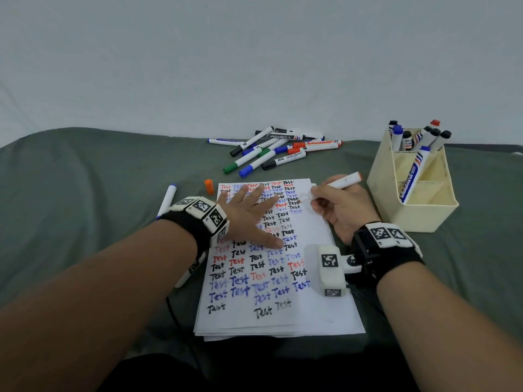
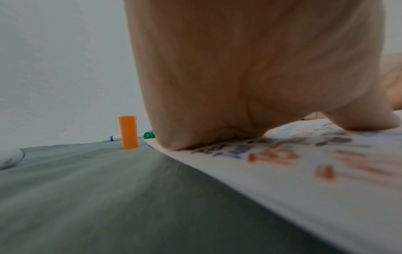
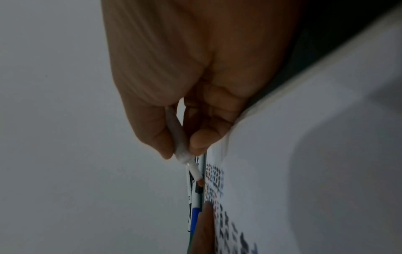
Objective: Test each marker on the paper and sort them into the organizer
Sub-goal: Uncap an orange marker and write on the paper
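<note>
- Testing the orange marker (image 1: 343, 181) now: right hand (image 1: 343, 206) fingers (image 3: 199, 141) clamped round the barrel, nib just off the paper (image 1: 317, 230), near its far right edge.
- Left hand (image 1: 249, 210) flat on the paper, fingers spread. Worth pressing firm so the sheet can't skid.
- Aiming for the blank strip right of the writing, light stroke.
- Orange cap (image 1: 208, 186) upright just left of the paper; untested pile (image 1: 278, 149) beyond it; organizer (image 1: 410, 210) right of it, nothing blocking.

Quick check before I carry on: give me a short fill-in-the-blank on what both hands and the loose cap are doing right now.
1. The right hand grips an uncapped marker with an ____ end.
2. The left hand presses flat on the ____.
3. The orange cap stands upright on the green cloth, to the ____ of the paper.

Missing words: orange; paper; left
</note>
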A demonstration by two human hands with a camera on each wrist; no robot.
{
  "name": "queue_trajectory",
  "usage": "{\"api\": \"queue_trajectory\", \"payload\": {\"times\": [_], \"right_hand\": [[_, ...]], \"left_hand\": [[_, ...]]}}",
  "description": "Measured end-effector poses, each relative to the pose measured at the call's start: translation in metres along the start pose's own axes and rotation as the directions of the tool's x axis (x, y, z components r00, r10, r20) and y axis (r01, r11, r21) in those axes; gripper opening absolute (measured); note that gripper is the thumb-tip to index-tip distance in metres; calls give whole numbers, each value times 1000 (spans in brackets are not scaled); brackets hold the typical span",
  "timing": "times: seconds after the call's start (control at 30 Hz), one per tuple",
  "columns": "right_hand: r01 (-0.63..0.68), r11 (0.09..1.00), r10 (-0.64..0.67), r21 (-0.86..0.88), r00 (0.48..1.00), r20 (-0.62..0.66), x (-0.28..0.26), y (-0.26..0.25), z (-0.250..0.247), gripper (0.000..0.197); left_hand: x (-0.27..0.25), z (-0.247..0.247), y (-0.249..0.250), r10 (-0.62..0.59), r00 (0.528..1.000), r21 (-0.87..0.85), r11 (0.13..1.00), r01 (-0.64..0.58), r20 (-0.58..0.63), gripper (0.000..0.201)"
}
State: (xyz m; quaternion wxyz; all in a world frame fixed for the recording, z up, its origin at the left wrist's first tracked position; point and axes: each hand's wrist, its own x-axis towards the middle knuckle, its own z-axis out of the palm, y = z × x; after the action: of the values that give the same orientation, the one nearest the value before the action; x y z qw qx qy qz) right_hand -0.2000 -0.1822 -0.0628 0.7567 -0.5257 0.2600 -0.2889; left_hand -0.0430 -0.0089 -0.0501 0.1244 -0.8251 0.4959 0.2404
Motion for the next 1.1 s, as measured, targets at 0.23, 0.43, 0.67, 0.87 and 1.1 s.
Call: {"api": "queue_trajectory", "payload": {"times": [0.23,0.43,0.67,0.87,1.1], "right_hand": [[98,970,-78,-223,992,96,-7,1,-1,23],[130,940,-97,-317,988,119,-8,1,1,15],[164,921,-126,-353,984,129,-5,4,2,14],[182,912,-143,-367,981,132,-2,7,1,16],[196,907,-154,-373,978,141,1,10,0,14]], "left_hand": [[-2,-1,1,-10,1000,-1,1000,10,2,132],[-5,-3,4,-13,1000,5,1000,13,0,129],[-8,-4,6,-23,1000,5,1000,23,2,126],[-10,-6,8,-27,1000,6,1000,27,12,126],[-12,-6,9,-25,1000,14,1000,25,8,123]]}}
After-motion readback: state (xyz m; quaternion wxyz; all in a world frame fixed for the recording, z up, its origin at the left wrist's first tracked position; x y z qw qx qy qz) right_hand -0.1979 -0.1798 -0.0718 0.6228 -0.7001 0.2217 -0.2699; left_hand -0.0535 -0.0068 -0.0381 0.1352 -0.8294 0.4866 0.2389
